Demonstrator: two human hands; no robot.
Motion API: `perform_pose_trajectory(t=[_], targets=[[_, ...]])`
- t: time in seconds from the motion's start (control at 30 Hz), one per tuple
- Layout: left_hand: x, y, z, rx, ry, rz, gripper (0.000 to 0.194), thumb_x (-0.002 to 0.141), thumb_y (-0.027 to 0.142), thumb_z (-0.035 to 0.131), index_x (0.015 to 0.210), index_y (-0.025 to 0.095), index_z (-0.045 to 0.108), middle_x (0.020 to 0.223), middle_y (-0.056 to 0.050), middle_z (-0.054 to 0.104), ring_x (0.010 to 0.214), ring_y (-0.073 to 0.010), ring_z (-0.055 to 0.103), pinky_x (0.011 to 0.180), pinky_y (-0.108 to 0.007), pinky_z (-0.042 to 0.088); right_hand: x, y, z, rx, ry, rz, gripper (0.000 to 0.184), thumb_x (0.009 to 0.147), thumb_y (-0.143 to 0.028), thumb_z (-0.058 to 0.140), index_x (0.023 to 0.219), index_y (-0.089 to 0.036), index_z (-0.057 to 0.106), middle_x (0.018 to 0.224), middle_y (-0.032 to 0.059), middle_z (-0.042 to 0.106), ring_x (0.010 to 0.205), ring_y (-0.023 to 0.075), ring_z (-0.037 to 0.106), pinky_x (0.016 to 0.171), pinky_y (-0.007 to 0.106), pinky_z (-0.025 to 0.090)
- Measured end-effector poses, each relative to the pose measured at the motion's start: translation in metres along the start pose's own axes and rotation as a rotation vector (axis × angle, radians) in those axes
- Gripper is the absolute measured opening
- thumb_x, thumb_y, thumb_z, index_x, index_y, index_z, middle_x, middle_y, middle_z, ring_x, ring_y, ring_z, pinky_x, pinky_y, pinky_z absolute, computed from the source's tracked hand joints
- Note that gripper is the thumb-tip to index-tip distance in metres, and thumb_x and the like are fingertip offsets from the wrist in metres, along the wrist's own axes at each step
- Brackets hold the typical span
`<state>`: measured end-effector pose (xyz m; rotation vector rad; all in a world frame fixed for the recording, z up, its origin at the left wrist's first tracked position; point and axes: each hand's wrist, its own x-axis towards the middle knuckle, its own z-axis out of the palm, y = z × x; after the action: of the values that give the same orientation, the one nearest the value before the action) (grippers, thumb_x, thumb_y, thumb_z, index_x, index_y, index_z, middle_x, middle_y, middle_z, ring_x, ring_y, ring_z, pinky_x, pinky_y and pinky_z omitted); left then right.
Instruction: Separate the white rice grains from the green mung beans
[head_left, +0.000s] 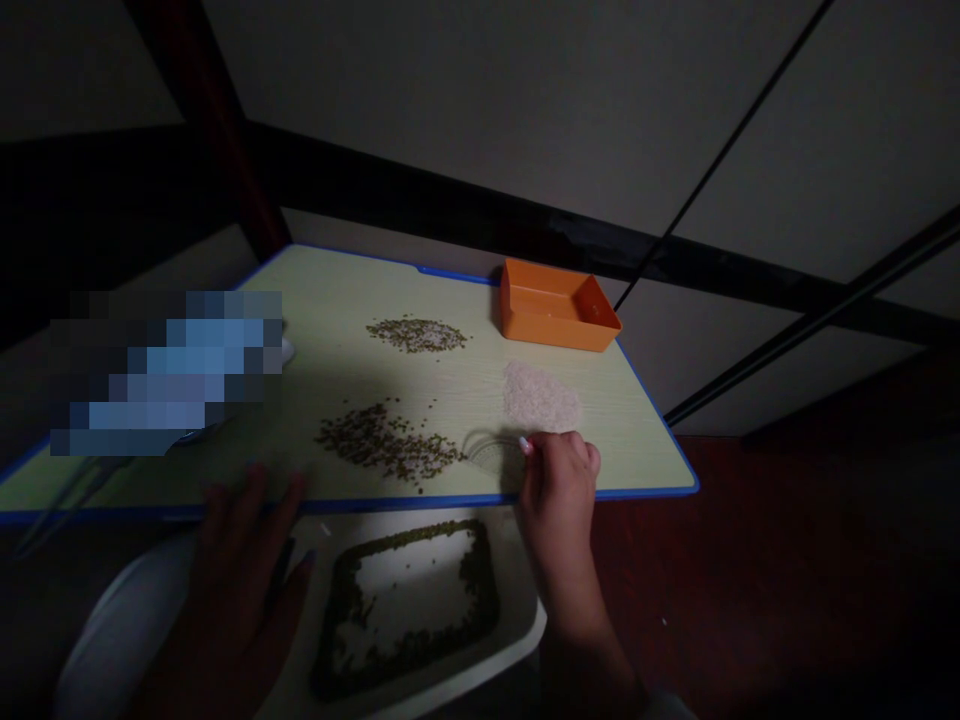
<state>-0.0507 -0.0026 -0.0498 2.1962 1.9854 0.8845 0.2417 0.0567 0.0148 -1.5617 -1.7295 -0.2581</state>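
The right hand (559,470) rests at the near edge of the small table (337,290), its fingers pinched together around a clear, curved plastic piece (487,455), seemingly a scraper or little protractor, which lies flat on the tabletop between the hand and the brown pile. The left hand (247,560) lies lower, fingers spread apart and flat, pressing on the rim of the white tray (517,640) held just under the table's near edge; it grips nothing that can be seen. That tray holds a ring of dark green beans (412,600) around a bare middle. On the table, just left of the clear piece, sits a loose pile of brownish-green beans (386,445), with strays scattered toward the edge. Just beyond the right hand lies a heap of white rice (540,398), nearly touching the fingertips. Farther back on the table is a smaller mixed pile of grains (416,335), and at the far right corner an orange box (556,305), open and seemingly empty. A blurred blue patch covers the table's left end. The risks look plain: a wide sweep of the clear piece could drag rice into the beans, and beans pushed past the edge could miss the tray if the left hand lets it tilt or shift. The dim light makes stray grains easy to overlook.
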Motion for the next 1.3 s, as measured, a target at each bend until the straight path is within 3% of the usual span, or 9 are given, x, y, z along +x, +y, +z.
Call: perform_pose_trajectory(t=[0.33,0.67,0.97,1.3], targets=[[0.002,0.011,-0.003,-0.039,0.02,-0.021,0.067,0.093,0.037,0.038,0.154,0.051,0.013,0.172,0.013,0.007,0.158,-0.0328,0.007,0.121,-0.072,0.022,0.001,-0.002,0.003,-0.025,0.03,0.016,0.022,0.097,-0.015,0.047,0.081,-0.019,0.061,0.071,0.004,0.063,0.074,0.0221,0.051,0.075,0.033,0.029],[0.001,0.011,-0.004,-0.039,-0.005,0.012,0.07,0.093,0.035,0.039,0.156,0.046,0.011,0.173,0.004,0.008,0.158,-0.034,0.006,0.124,-0.069,0.018,-0.001,0.0,0.0,-0.055,0.011,0.064,0.019,0.095,-0.015,0.047,0.083,-0.018,0.062,0.072,0.005,0.063,0.075,0.0235,0.051,0.075,0.035,0.029],[0.001,0.014,-0.003,-0.058,0.017,-0.04,0.07,0.092,0.036,0.041,0.154,0.051,0.012,0.172,0.01,0.01,0.158,-0.0338,0.007,0.121,-0.069,0.028,0.001,0.002,0.005,-0.12,0.033,0.12,0.022,0.096,-0.017,0.046,0.083,-0.019,0.063,0.073,0.0063,0.065,0.076,0.024,0.052,0.075,0.035,0.029],[0.001,0.014,-0.002,-0.052,0.015,-0.031,0.069,0.093,0.035,0.039,0.155,0.048,0.012,0.172,0.006,0.01,0.158,-0.0335,0.008,0.122,-0.071,0.023,0.01,-0.004,0.008,-0.109,-0.019,0.081,0.024,0.097,-0.016,0.046,0.082,-0.018,0.064,0.074,0.0059,0.066,0.075,0.0228,0.053,0.077,0.035,0.03]])
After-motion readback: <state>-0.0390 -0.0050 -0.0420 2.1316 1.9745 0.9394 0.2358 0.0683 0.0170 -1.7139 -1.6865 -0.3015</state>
